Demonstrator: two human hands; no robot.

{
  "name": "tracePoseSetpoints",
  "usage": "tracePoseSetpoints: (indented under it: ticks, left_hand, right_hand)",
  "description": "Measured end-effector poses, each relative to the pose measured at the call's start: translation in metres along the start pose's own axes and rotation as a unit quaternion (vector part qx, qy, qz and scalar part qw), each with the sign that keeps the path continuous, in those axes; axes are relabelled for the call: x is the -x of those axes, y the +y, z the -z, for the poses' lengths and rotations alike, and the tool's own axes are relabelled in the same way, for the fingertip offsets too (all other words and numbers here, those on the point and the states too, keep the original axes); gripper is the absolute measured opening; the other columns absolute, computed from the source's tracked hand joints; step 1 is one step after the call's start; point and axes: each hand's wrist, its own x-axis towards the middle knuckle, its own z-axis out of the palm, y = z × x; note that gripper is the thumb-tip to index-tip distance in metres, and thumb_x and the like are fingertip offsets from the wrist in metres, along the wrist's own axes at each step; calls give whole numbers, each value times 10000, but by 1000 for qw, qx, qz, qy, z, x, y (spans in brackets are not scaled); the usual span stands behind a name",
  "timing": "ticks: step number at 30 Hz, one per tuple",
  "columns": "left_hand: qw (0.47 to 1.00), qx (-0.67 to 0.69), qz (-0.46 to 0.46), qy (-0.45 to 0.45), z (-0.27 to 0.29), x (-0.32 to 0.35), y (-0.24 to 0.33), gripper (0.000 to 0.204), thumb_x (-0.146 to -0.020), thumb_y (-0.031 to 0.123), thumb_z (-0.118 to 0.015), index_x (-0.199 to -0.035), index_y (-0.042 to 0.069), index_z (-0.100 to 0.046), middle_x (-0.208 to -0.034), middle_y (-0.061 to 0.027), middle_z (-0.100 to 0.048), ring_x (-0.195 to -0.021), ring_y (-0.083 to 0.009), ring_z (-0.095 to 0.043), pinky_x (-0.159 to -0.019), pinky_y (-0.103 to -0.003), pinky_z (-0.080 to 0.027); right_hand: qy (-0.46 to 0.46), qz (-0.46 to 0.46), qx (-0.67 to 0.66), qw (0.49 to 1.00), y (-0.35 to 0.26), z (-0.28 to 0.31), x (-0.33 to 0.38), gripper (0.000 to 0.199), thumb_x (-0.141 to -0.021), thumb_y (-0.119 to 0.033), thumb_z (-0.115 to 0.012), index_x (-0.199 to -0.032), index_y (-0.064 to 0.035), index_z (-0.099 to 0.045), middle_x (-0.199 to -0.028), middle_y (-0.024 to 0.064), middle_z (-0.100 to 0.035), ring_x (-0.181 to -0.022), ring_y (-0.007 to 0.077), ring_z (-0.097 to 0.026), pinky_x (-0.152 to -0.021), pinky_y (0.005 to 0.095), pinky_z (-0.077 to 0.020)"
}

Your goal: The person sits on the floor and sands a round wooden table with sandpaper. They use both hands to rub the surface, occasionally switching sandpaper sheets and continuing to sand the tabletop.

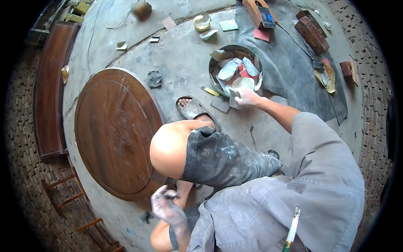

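The person's right hand reaches forward and away from the body to the near rim of a round grey metal basin that stands on the concrete floor, and its fingers are closed in a pinch on a pale, worn sheet of sandpaper at the basin's edge; the basin, filled with more grey, white and pink scraps, lies straight ahead of this hand and well apart from the other. The left hand, dusted grey, hangs low beside the bent knee with fingers loosely curled and holding nothing, just off the near edge of a large round dark-brown wooden tabletop lying flat on the floor. A thin yellow strip lies slantwise just left of the basin. Beyond, on a dark grey mat, sit reddish wooden blocks, a pink square and a pale green one.
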Motion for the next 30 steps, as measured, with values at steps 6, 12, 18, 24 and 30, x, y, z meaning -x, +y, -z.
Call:
tracePoseSetpoints:
  ticks: [6, 12, 18, 24, 30]
  left_hand:
    - [910, 301, -120, -258, -72, 5, 109, 698, -1080, 624, -276, -1360, 24, -498, -758, -169, -506, -662, -264, -496, -618, -394, -451]
    - [662, 591, -87, -454, -150, 30, 150, 846, -1052, 661, -244, -1656, 86, -102, -1301, -586, -413, -1127, -606, -608, -1012, -660, -459]
    - [668, 596, -19, -445, -164, 5, 134, 854, -1053, 666, -236, -1638, 52, -137, -1360, -513, -420, -1196, -547, -577, -1035, -611, -461]
    - [691, 576, -20, -435, -164, -11, 131, 865, -1054, 670, -228, -1620, 18, -173, -1420, -441, -427, -1266, -487, -545, -1058, -562, -464]
    - [720, 539, -44, -434, -154, -19, 139, 881, -1055, 674, -220, -1602, -17, -208, -1479, -369, -434, -1336, -427, -514, -1082, -513, -467]
  right_hand:
    - [84, -23, 74, 993, 54, 22, -41, 263, -928, -152, -568, -1147, -35, -654, -939, 236, -727, -799, 376, -739, -781, 490, -591]
    - [141, -63, 210, 965, 32, 37, -70, 217, -954, -186, -560, -1121, -91, -662, -979, 223, -737, -926, 396, -736, -824, 529, -570]
    - [178, 49, 319, 930, 21, 19, -49, 331, -894, -204, -690, -1143, -10, -591, -1107, 190, -646, -1074, 393, -668, -878, 483, -566]
    - [67, 224, 278, 932, -34, 7, -49, 391, -920, -163, -610, -1310, -136, -613, -1132, 180, -622, -1137, 346, -615, -907, 442, -533]
    - [30, 137, 342, 929, -22, 7, -59, 339, -962, -288, -600, -1214, -74, -675, -1116, 196, -662, -1124, 347, -654, -925, 450, -553]
